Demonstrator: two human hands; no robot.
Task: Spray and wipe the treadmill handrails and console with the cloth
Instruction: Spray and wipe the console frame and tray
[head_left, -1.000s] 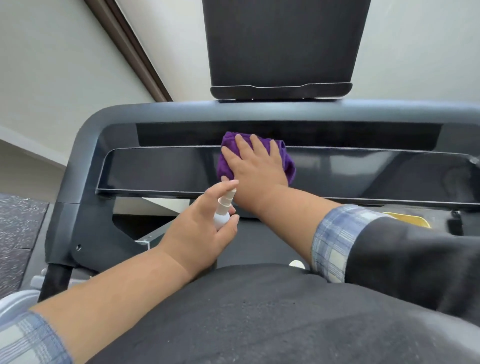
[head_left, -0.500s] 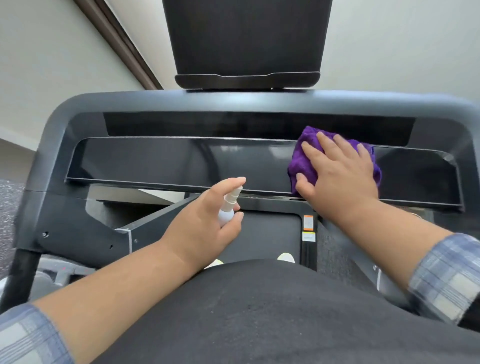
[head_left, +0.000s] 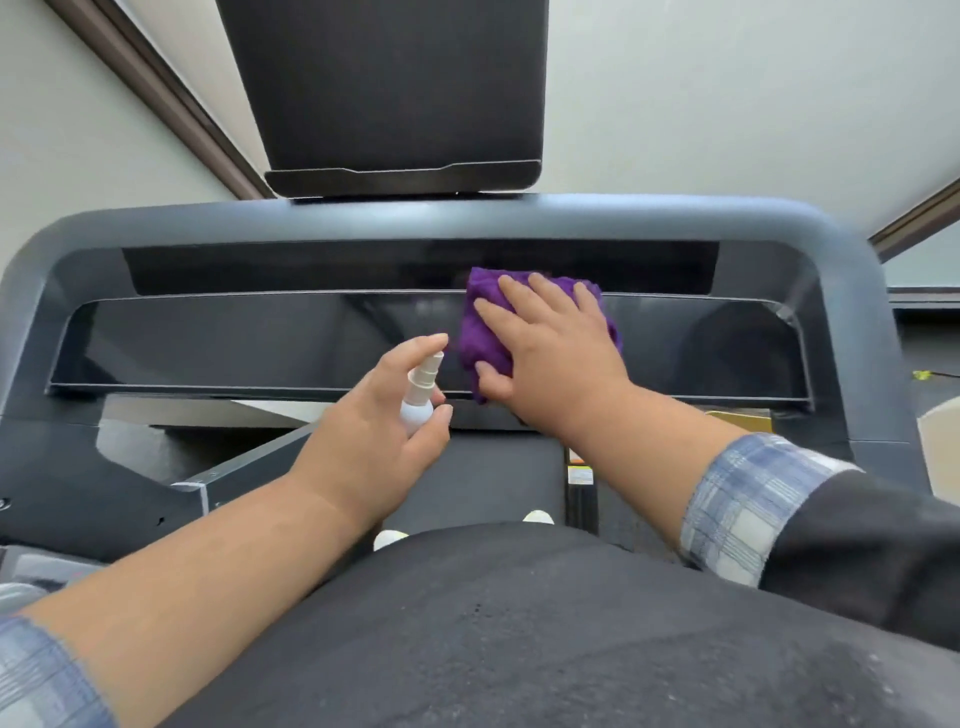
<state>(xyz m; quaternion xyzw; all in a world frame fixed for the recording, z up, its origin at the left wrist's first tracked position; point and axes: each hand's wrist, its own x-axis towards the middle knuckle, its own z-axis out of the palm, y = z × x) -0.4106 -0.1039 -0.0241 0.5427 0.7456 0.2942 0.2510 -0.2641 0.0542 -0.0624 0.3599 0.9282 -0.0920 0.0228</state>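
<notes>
- Left hand (head_left: 363, 447) grips a small white spray bottle (head_left: 420, 397), forefinger on its nozzle; its contents are hidden.
- Right hand (head_left: 550, 348), fingers straight, presses a fuzzy purple cloth (head_left: 480, 332) on the glossy black console (head_left: 234, 338).
- Rounded grey handrail (head_left: 156, 228); pale walls behind.

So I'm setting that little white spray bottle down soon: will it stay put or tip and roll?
The spray bottle looks small and narrow in the left hand, so probably light and easily knocked over. Its rounded body suggests it would roll if laid down. The smooth plastic may be slippery if wet.
</notes>
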